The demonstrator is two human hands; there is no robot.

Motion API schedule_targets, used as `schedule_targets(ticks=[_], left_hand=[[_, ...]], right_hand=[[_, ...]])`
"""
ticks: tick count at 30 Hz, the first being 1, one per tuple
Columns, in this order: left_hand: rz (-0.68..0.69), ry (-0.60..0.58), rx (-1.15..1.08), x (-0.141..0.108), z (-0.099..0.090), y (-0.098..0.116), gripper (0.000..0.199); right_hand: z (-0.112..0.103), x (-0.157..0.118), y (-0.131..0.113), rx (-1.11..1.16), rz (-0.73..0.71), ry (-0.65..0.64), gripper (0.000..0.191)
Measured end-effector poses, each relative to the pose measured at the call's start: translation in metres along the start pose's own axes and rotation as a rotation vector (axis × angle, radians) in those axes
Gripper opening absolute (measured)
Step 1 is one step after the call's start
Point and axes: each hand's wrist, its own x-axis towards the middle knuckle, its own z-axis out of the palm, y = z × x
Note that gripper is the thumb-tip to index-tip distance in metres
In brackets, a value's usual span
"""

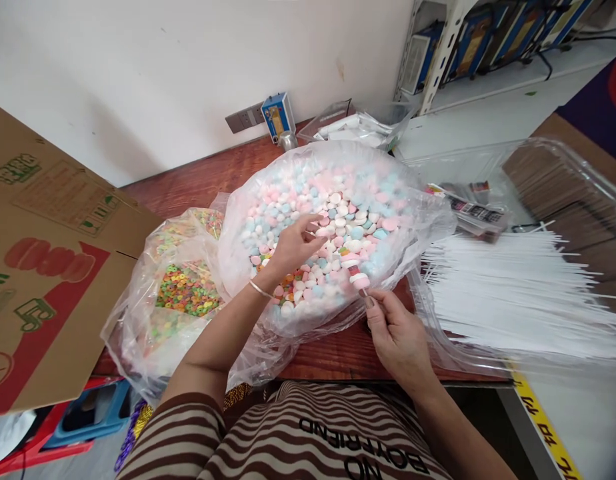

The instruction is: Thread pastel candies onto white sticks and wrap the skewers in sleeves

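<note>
My right hand (401,340) pinches the lower end of a candy skewer (358,275), with pink, white and red pieces threaded one above another at its top. Over the pile of pastel candies (338,230) reaches my left hand (298,245), fingers bent and apart, with nothing plainly held in them. These candies, pink, white and pale blue, fill a large clear plastic bag (233,267) with its mouth spread wide. Some orange and green ring-shaped pieces lie among them near my left wrist.
Left of it stands another bag of small coloured rings (188,290), beside a cardboard box (53,267). A clear tray (438,340) of thin white sticks (508,293) is at the right. Behind are a small blue device (278,119) and a plastic bin (358,127).
</note>
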Motion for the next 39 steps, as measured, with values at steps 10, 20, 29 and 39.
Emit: schedule_targets(ticks=[10,20,29,39], left_hand=[[-0.291,0.063,-0.767,-0.06,-0.007,-0.005,0.048],[-0.194,0.053,-0.604,-0.068,-0.005,0.0,0.038],[0.04,0.098,-0.321,-0.07,-0.003,-0.004,0.024],[0.012,0.082,-0.307,-0.072,-0.001,-0.008,0.022]], right_hand=[[0.012,0.002,-0.016,0.041,-0.106,-0.128,0.018],[0.011,0.001,-0.023,0.01,-0.083,-0.17,0.02],[0.009,0.001,-0.024,-0.001,-0.046,-0.201,0.021],[0.018,0.001,-0.022,-0.024,-0.042,-0.185,0.02]])
